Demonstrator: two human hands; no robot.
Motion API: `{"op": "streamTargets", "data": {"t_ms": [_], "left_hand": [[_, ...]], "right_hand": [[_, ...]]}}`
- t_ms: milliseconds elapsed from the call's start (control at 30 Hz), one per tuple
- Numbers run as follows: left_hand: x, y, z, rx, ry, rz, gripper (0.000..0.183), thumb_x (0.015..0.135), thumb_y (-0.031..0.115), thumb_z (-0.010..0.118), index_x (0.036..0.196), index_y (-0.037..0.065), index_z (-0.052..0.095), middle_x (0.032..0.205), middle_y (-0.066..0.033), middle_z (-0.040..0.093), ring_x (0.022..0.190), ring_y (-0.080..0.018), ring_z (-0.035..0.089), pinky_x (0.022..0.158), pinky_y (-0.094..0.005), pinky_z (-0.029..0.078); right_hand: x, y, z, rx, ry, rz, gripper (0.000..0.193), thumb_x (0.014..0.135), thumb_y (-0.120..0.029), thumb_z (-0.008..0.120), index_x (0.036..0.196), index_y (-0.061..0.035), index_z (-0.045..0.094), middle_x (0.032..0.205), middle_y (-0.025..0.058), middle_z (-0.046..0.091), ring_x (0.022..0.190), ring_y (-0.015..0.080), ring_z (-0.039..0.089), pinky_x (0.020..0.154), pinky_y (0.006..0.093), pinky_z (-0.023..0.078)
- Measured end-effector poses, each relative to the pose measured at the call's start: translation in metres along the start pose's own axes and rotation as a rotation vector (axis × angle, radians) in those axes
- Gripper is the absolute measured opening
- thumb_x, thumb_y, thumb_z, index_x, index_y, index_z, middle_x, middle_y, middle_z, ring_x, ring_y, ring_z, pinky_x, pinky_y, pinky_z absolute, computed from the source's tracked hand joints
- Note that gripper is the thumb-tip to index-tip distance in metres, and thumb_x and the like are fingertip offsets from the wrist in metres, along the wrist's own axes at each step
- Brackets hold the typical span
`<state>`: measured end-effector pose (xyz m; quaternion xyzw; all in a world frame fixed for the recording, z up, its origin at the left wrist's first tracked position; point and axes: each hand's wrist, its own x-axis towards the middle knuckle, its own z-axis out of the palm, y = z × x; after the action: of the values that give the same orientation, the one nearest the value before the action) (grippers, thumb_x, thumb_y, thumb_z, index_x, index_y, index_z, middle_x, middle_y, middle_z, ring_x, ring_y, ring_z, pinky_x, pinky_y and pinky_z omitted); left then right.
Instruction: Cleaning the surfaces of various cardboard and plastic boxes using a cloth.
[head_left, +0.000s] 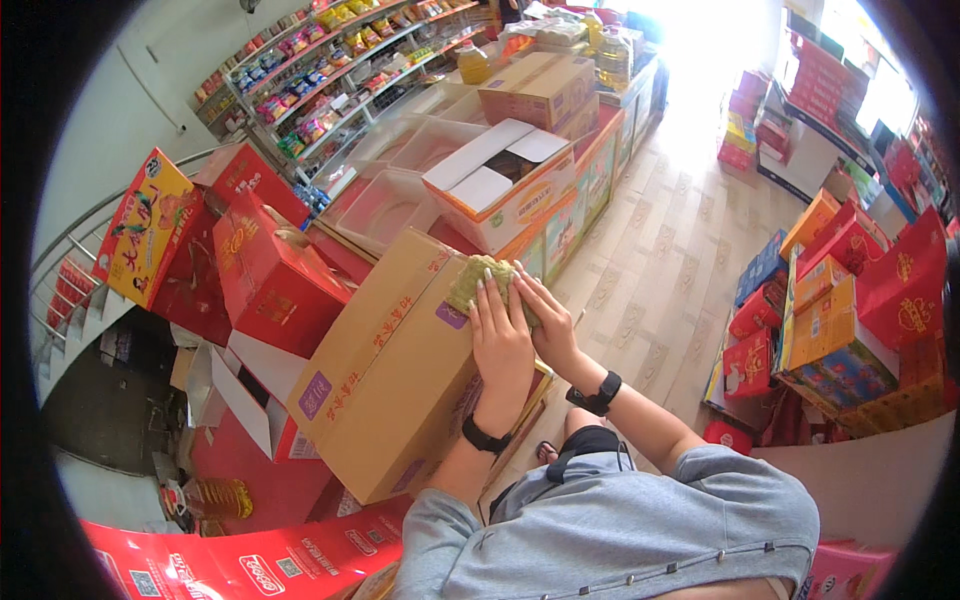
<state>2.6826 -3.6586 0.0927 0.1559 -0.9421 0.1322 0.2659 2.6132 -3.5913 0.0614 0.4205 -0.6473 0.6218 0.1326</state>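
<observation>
A large brown cardboard box (370, 370) lies in front of me, taped along its top and marked with purple labels. A crumpled, greenish cloth (467, 284) rests on its far right corner. My left hand (500, 340) lies on this cloth with fingers stretched out and pointing away from me. Close beside it, my right hand (548, 325) is also on the cloth, fingers extended, its fingertips near those of the left. Part of the cloth is hidden under both hands. Each wrist wears a black band.
An opened white-and-orange carton (500, 180) and clear plastic bins (385, 205) stand beyond the box. Red gift boxes (270, 270) crowd the left, with an oil bottle (218, 497) lower down. More boxes (830, 330) are stacked at right, across the wood-look floor (650, 240). Snack shelves (330, 75) line the back.
</observation>
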Motion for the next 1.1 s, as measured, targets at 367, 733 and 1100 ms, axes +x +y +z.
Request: {"op": "streamTargets", "data": {"t_ms": [367,733,1100], "left_hand": [[-0.004,-0.001,-0.001,0.013,0.049,-0.012,0.049,0.084,0.018,0.044,0.132,0.011,0.042,0.142,-0.0154,0.03,0.129,-0.0264,0.034,0.104,-0.0391,0.028],[-0.021,0.0,-0.015,-0.12,0.012,0.018,0.043,0.081,0.016,0.047,0.122,0.006,0.051,0.14,-0.01,0.035,0.129,-0.0216,0.034,0.105,-0.0387,0.027],[-0.072,0.006,0.015,0.111,-0.213,0.156,0.047,0.081,0.02,0.046,0.123,-0.001,0.05,0.133,-0.0076,0.045,0.128,-0.0156,0.035,0.11,-0.0439,0.016]], "right_hand": [[-0.005,0.002,-0.004,-0.09,-0.023,-0.054,0.064,0.064,0.017,0.043,0.125,0.0002,0.046,0.129,0.0191,0.046,0.119,0.0344,0.045,0.103,0.0413,0.033],[-0.019,-0.019,-0.018,-0.323,-0.091,-0.057,0.063,0.062,0.013,0.042,0.122,-0.003,0.052,0.124,0.0174,0.051,0.112,0.0327,0.051,0.099,0.0424,0.038],[-0.076,-0.001,0.0,-0.128,-0.233,0.3,0.037,0.077,0.006,0.048,0.112,0.0023,0.057,0.111,0.0218,0.058,0.105,0.0346,0.056,0.088,0.035,0.045]]}}
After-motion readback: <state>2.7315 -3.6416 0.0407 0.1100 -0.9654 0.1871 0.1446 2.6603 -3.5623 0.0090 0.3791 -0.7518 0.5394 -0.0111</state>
